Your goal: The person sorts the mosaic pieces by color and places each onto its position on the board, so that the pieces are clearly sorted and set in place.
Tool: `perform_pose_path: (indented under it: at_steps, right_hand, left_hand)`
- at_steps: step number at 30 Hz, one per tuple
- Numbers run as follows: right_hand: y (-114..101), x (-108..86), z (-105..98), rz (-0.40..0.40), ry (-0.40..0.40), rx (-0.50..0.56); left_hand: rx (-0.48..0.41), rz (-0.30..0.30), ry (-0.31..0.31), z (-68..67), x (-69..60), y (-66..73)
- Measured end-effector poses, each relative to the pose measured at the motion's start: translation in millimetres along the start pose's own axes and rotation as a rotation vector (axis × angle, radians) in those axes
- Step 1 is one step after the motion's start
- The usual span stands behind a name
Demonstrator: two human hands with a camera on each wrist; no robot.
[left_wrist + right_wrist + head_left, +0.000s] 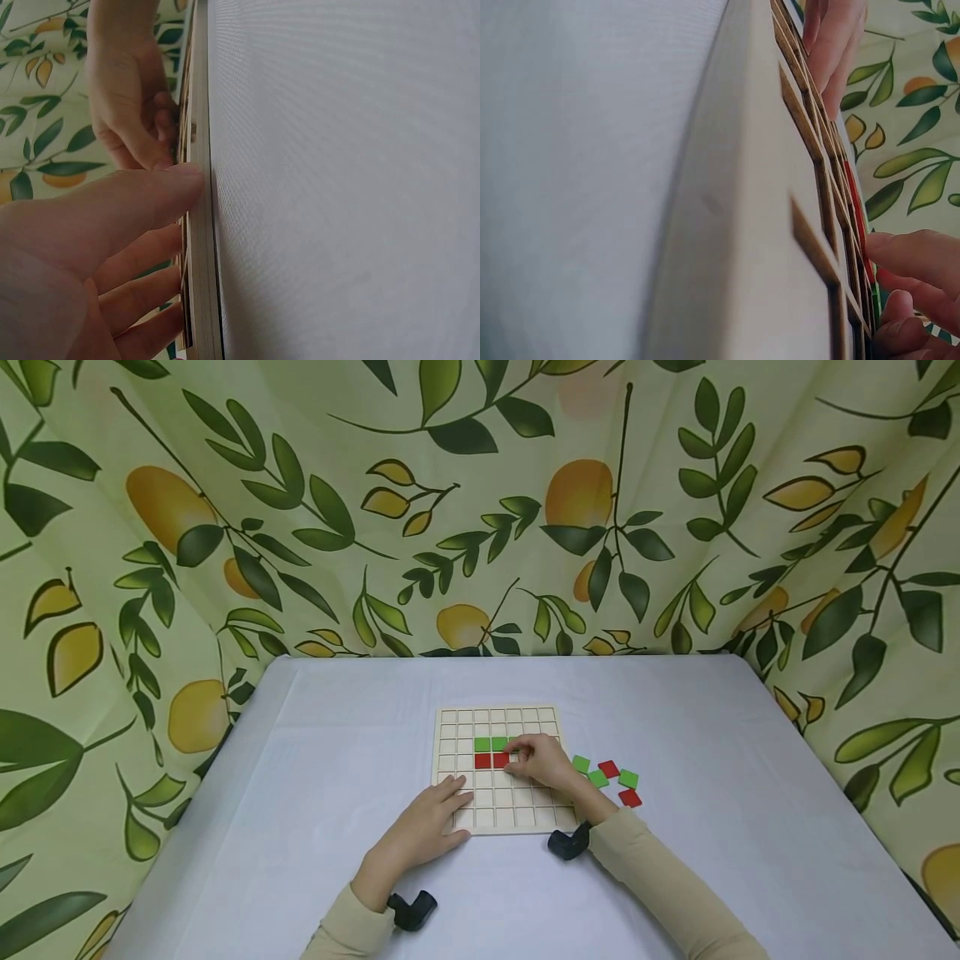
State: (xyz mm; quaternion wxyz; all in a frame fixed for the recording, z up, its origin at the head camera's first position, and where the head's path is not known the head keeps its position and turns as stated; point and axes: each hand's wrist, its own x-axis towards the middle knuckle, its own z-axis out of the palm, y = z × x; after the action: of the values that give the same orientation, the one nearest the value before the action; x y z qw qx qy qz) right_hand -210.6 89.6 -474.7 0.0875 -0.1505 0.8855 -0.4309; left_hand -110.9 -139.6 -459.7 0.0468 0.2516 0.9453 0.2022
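Observation:
On the pale wooden grid board [506, 817], green tiles [482, 744] form a row directly above a row of red tiles [482, 761]. The right hand [542, 762] is at the right end of these rows, thumb and forefinger bent around a red tile's edge; its fingers partly cover the tiles. In the right wrist view its thumb tip touches the red strip [857, 214]. The left hand [427, 821] lies with spread fingers over the board's lower left part. The left wrist view shows the left thumb [150, 196] against the board's side edge [201, 262].
Loose green tiles [628, 779] and red tiles [630, 797] lie on the white cloth [337, 735] right of the board, near the right forearm. Black devices [412, 911] are at both wrists. A leaf-patterned curtain [465, 527] stands behind the table.

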Motion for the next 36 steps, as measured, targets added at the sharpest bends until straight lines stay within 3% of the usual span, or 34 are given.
perform_pose_path:
  at_steps: [9, 19, 36]
  right_hand:
    - [4, -4.1, -5, -0.075, -0.029, 0.046]
    - [7, -15.7, -21, -0.003, -0.027, 0.074]
    - [25, -39.1, -51, 0.014, -0.005, 0.112]
  left_hand:
    - [-0.01, -0.008, -0.002, 0.8, 0.6, -0.4]
    - [-0.011, -0.005, 0.008, 0.9, -0.8, -0.5]
    - [-0.028, -0.007, -0.007, 0.2, 0.5, -0.2]
